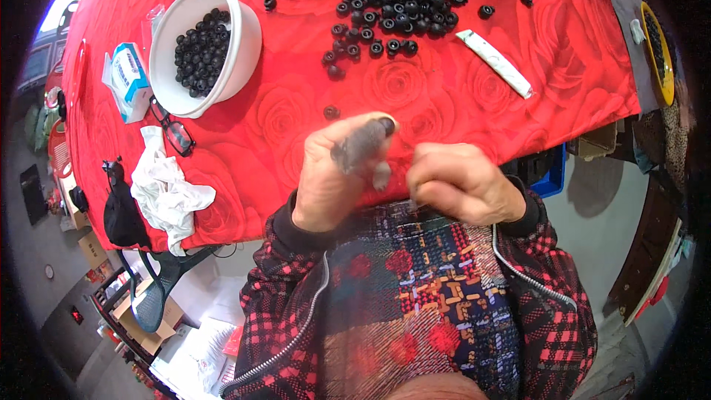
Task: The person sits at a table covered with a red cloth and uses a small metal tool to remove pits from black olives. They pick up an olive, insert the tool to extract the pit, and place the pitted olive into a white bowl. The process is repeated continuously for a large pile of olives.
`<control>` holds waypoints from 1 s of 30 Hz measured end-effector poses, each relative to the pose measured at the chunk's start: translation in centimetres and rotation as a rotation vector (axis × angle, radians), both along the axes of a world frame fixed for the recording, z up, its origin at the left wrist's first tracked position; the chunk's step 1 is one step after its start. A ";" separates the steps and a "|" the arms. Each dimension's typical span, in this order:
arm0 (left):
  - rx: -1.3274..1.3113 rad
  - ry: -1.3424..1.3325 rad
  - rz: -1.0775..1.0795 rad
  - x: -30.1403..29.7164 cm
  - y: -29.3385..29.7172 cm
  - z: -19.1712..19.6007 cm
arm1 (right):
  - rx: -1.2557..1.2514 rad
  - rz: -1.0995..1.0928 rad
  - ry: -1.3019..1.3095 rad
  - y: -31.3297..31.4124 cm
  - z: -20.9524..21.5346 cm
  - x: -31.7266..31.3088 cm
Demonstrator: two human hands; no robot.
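My left hand [326, 178] is just over the near edge of the red tablecloth, its fingers closed on a small round black part [387, 126]. A dark grey covering [359, 148] wraps one of its digits; motion smears the details. To its right my right hand [463, 181] is curled with fingers and thumb together, apart from the left. Whatever it pinches is too blurred to make out. One loose black part [332, 112] lies on the cloth just beyond my left hand. A large heap of such black parts [400, 0], ring-shaped with a hole, spreads across the far side.
At the left stands a white bowl [248, 48] partly filled with black parts. Near it are a blue-and-white box [127, 81], eyeglasses [178, 135], a white cloth [164, 189] and a black item [122, 211]. A white tube [495, 64] lies right of the heap.
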State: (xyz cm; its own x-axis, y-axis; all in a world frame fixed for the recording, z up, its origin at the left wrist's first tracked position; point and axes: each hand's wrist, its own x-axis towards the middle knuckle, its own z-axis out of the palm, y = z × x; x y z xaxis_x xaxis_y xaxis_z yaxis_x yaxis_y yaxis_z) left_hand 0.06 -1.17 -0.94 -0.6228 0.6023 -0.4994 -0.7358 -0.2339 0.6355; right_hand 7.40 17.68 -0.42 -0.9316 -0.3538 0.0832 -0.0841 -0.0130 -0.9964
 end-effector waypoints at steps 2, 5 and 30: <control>0.034 0.059 -0.041 0.3 -0.1 -0.5 | -0.022 -0.115 0.080 0.6 -0.3 0.0; 0.163 -0.064 -0.103 0.3 -0.4 -0.4 | 0.034 -0.275 0.198 0.8 -0.4 0.1; -0.733 1.221 0.615 -8.4 -7.7 5.8 | 0.408 -0.554 0.503 -0.6 -1.3 0.2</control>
State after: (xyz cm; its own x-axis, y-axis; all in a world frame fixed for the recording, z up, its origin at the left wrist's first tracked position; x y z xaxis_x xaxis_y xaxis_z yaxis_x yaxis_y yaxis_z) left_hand -8.33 -8.83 4.83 -0.9082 -0.0309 0.4175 0.3860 0.3243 0.8636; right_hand 7.59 17.06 -1.75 -0.8652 0.0502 0.4988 -0.4062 0.5131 -0.7561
